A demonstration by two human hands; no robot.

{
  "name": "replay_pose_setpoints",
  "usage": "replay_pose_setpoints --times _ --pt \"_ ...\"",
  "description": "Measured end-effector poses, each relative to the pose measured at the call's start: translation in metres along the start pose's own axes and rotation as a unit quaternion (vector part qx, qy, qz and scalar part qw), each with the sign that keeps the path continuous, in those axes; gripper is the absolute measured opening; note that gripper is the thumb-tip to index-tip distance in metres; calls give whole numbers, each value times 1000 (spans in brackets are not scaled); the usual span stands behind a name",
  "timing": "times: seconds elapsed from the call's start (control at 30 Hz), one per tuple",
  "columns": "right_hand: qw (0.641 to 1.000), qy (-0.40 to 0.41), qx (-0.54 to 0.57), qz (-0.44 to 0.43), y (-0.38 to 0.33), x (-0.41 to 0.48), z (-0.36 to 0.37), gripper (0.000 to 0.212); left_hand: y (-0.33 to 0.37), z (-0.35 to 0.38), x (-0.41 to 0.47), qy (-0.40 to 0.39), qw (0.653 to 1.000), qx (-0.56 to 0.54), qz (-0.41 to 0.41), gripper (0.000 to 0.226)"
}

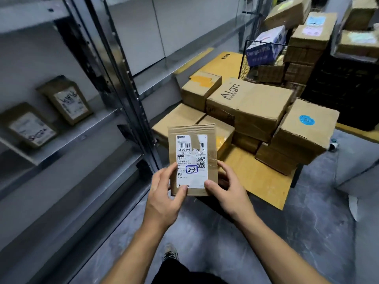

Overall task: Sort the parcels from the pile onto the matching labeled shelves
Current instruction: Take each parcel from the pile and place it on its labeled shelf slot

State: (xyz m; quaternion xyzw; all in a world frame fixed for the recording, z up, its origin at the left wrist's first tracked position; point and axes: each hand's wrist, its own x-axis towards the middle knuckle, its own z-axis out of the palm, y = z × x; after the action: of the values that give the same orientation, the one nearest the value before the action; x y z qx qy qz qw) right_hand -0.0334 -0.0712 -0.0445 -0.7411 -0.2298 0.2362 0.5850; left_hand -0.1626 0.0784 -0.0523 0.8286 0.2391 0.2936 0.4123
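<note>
Far to the left of the held parcel, a metal shelf [86, 130] carries two flat brown parcels: one [30, 126] at the picture's edge and another [66, 99] a little nearer the held parcel. Both lie label-up with handwriting on them. A perforated steel upright [127, 83] rises between that shelf and the held parcel.

The left hand [164, 193] grips the lower left edge of the held parcel [192, 144], its thumb [183, 189] pressed on the bottom corner of the white label and its fingers wrapped behind. The parcel is a flat brown cardboard mailer, held upright above the floor [307, 222] with the label facing the camera. A barcode, a QR code and a handwritten "23" in a blue ring can be read on it. The right hand [229, 189] holds the lower right edge in the same way, with its thumb on the front and its fingers curled round the side.

Just behind and to the right of the held parcel is the pile [250, 105] of brown boxes, resting on a flat cardboard sheet [260, 181]. One box [305, 128] bears a round blue sticker. Farther right of the parcel stand a wire basket [246, 64] of boxes and dark crates [344, 89].
</note>
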Motion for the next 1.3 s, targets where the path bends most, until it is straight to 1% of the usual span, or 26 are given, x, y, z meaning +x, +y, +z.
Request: replay_pose_setpoints --times 0.2,0.33,0.6,0.67,0.83,1.03,1.13,1.2,1.3 --pt "998 -43 -11 -47 -16 14 51 69 -13 -41 -15 81 996 23 -22 62" --pt "994 -81 2 -69 -29 16 92 69 -20 -75 -24 130 990 42 -41 61" --pt "984 -129 19 -122 -60 -2 198 80 -40 -172 -52 184 977 80 -74 59" --pt "981 -148 31 -124 -68 -12 226 82 -49 -200 -63 190 974 91 -84 60" --pt "973 -188 73 -113 -78 -40 291 77 -70 -264 -94 194 970 113 -90 65" --pt "964 -213 94 -127 -98 -60 364 73 -86 -336 -115 181 965 157 -102 65" --pt "960 -225 95 -140 -106 -62 389 70 -90 -370 -125 213 955 182 -101 61" --pt "957 -233 90 -148 -112 -60 405 70 -95 -396 -131 222 944 216 -114 56" --pt "953 -251 81 -148 -122 -51 429 70 -105 -436 -138 167 917 323 -167 54"
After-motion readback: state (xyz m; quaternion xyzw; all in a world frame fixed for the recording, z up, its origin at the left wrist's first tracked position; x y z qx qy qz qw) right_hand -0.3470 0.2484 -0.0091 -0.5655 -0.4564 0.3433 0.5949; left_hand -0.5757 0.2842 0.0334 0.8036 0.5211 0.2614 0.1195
